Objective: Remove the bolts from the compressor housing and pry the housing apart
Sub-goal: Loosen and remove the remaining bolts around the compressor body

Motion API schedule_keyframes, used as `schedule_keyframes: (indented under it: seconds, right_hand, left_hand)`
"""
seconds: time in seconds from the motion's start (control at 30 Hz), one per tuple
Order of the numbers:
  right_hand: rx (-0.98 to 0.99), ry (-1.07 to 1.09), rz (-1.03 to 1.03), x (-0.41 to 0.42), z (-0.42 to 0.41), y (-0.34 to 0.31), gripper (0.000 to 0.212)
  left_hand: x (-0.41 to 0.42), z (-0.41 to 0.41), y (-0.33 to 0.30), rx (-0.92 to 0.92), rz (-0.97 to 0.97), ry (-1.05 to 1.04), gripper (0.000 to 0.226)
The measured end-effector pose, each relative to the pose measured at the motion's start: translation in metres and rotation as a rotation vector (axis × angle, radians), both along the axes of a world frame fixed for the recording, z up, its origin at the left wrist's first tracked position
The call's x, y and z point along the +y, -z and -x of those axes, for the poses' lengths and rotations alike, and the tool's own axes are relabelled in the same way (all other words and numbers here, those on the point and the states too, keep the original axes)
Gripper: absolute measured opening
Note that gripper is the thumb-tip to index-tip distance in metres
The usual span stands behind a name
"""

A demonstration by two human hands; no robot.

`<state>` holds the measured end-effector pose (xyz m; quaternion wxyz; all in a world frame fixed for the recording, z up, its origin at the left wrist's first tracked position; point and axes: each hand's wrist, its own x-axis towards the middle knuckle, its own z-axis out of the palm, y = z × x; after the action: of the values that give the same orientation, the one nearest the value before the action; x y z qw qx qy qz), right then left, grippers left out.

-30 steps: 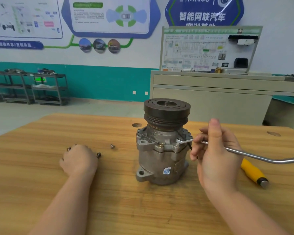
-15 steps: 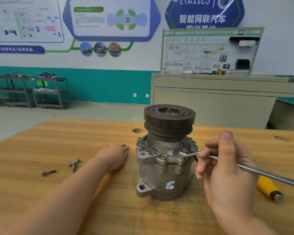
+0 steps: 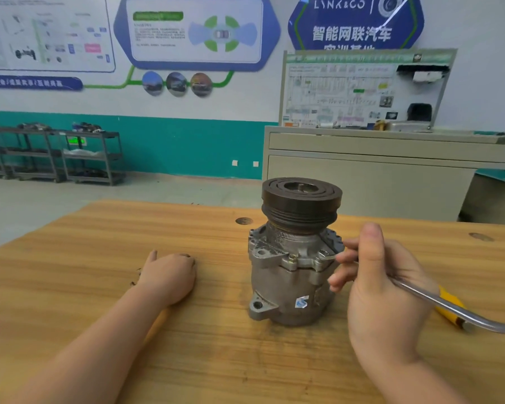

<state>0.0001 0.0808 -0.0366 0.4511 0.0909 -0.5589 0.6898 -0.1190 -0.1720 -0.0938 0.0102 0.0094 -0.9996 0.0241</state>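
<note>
- Head cam: the compressor [image 3: 293, 266] stands upright near the middle of the wooden bench [image 3: 105, 330], dark ribbed pulley [image 3: 301, 204] on top, blue sticker low on the body.
- One bolt [image 3: 292, 258] sits in the front flange of the housing.
- Right hand [image 3: 382, 290] is curled round a bent metal wrench [image 3: 438, 301], thumb up; the wrench head is right at the flange on the compressor's right side.
- Left hand [image 3: 168, 277] rests on the bench left of the compressor, clear of it, fingers curled under. Can't tell if it's holding anything.
- A yellow-handled tool [image 3: 452, 309] lies on the bench behind the wrench shaft.
- Background: grey cabinet [image 3: 362, 176], teal wall stripe.
</note>
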Motion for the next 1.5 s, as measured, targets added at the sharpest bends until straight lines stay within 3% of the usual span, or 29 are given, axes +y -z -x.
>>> schedule_keyframes:
  seconds: [0.2, 0.3, 0.37, 0.4, 0.47, 0.53, 0.6, 0.67, 0.73, 0.83, 0.97, 1.23, 1.33, 1.5]
  right_hand:
    - [-0.075, 0.043, 0.065, -0.012, -0.007, 0.000, 0.035]
    - [-0.090, 0.074, 0.073, -0.020, -0.009, 0.000, 0.035]
    - [-0.099, 0.121, 0.093, -0.024, -0.008, 0.000, 0.036]
    - [-0.113, 0.137, 0.116, -0.026, -0.007, -0.001, 0.036]
    - [-0.152, 0.156, 0.193, -0.031, -0.005, -0.003, 0.036]
    - [-0.176, 0.204, 0.252, -0.035, -0.003, -0.005, 0.036]
    - [-0.189, 0.285, 0.259, -0.041, -0.003, -0.007, 0.037]
    - [-0.184, 0.342, 0.257, -0.049, -0.004, -0.010, 0.038]
    - [-0.172, 0.370, 0.262, -0.056, -0.003, -0.012, 0.039]
    - [-0.172, 0.382, 0.302, -0.064, 0.000, -0.014, 0.037]
    - [-0.193, 0.365, 0.384, -0.052, 0.003, -0.012, 0.038]
    - [-0.398, 0.272, 0.526, -0.018, 0.023, -0.021, 0.036]
    - [-0.406, 0.274, 0.551, -0.020, 0.026, -0.023, 0.036]
    - [-0.454, 0.136, 0.561, -0.004, 0.031, -0.024, 0.025]
  left_hand:
    - [0.000, -0.013, -0.002, 0.013, 0.110, -0.081, 0.042]
    - [0.001, -0.022, -0.009, 0.016, 0.099, -0.109, 0.044]
    - [0.005, -0.028, -0.013, 0.119, 0.006, -0.067, 0.046]
    - [0.011, -0.030, -0.017, 0.215, -0.160, -0.031, 0.046]
    - [0.032, -0.034, -0.034, 0.356, -0.765, 0.032, 0.042]
    - [0.061, -0.034, -0.053, 0.278, -1.356, 0.089, 0.030]
    - [0.087, -0.032, -0.068, 0.114, -1.631, 0.140, 0.022]
    - [0.106, -0.026, -0.071, -0.045, -1.730, 0.120, 0.022]
    - [0.115, -0.022, -0.068, -0.154, -1.803, 0.077, 0.027]
    - [0.112, -0.023, -0.063, -0.131, -1.828, 0.034, 0.029]
    - [0.113, -0.036, -0.058, 0.040, -1.731, 0.043, 0.036]
    - [0.137, -0.083, -0.026, 0.636, -1.663, -0.037, 0.043]
    - [0.140, -0.090, -0.021, 0.721, -1.605, -0.042, 0.059]
    - [0.141, -0.088, -0.018, 0.719, -1.685, -0.023, 0.043]
